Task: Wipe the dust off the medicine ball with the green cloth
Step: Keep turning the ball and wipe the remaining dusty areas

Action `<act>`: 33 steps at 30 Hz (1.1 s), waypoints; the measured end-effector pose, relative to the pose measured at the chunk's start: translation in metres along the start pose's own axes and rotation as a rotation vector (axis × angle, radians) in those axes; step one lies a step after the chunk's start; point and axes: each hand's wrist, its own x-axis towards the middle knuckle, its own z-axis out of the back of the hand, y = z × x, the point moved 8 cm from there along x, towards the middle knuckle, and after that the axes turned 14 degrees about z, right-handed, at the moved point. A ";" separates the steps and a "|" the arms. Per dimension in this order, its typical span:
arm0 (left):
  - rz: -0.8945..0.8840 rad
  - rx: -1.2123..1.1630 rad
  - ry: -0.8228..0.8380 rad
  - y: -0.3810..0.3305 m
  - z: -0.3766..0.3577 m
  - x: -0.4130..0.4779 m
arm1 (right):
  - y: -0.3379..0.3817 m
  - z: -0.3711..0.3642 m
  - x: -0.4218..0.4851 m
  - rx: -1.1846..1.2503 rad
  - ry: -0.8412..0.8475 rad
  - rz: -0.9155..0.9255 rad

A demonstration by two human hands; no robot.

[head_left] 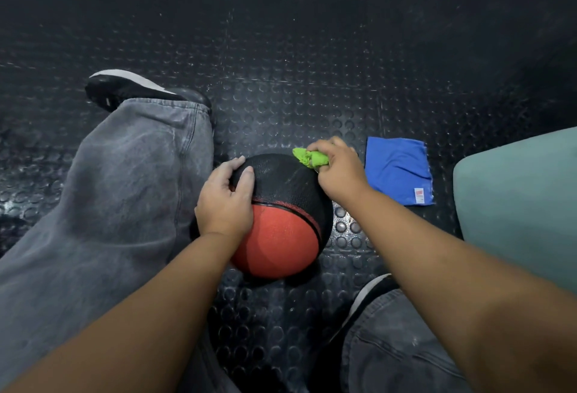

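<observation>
A black and red medicine ball [281, 224] rests on the studded black floor between my legs. My left hand [226, 199] lies on the ball's left side, with fingers spread over the black part and touching it. My right hand [335, 168] grips a bunched green cloth [309, 157] and holds it against the ball's far right top. Only a small crumpled end of the cloth sticks out past my fingers.
A folded blue cloth [399, 171] lies on the floor just right of the ball. A pale green cushion or seat edge [518, 205] stands at the right. My left leg in grey jeans [109, 189] stretches out left; my right knee [402, 346] sits near the bottom.
</observation>
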 end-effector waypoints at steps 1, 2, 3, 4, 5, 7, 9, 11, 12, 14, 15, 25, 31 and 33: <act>0.015 -0.006 -0.007 0.001 0.000 0.001 | 0.002 0.001 0.000 0.015 -0.005 -0.026; 0.027 -0.012 -0.014 0.003 0.001 0.001 | 0.010 0.002 -0.002 0.025 -0.016 -0.022; 0.036 -0.020 -0.022 0.003 0.002 0.001 | 0.025 0.004 -0.008 0.020 -0.035 0.034; 0.043 -0.026 -0.031 0.004 0.003 0.001 | 0.046 0.005 -0.018 0.006 -0.052 0.138; 0.049 -0.032 -0.039 0.004 0.004 0.002 | 0.066 0.005 -0.029 -0.014 -0.047 0.254; 0.050 -0.039 -0.025 0.003 0.003 0.002 | 0.080 0.007 -0.044 -0.024 -0.036 0.381; 0.040 -0.032 0.002 0.002 0.000 0.000 | 0.049 0.010 -0.041 0.038 -0.092 0.280; 0.045 -0.037 0.008 0.004 0.000 -0.001 | -0.005 0.004 -0.036 0.118 -0.116 0.026; 0.056 -0.048 0.008 0.005 0.001 0.000 | -0.027 -0.003 -0.038 0.155 -0.085 -0.100; 0.085 -0.073 -0.015 0.007 0.003 0.000 | -0.052 -0.018 -0.048 0.265 -0.044 -0.283; 0.103 -0.078 -0.030 0.007 0.004 0.001 | -0.055 -0.021 -0.052 0.321 -0.074 -0.329; 0.240 0.081 -0.084 -0.019 -0.011 0.007 | 0.078 0.013 -0.083 -0.169 -0.123 0.375; 0.254 0.063 -0.108 -0.013 -0.007 0.003 | -0.018 0.019 -0.052 0.083 -0.189 -0.147; 0.250 0.069 -0.115 -0.016 -0.009 0.001 | 0.006 0.022 -0.044 0.082 -0.213 -0.060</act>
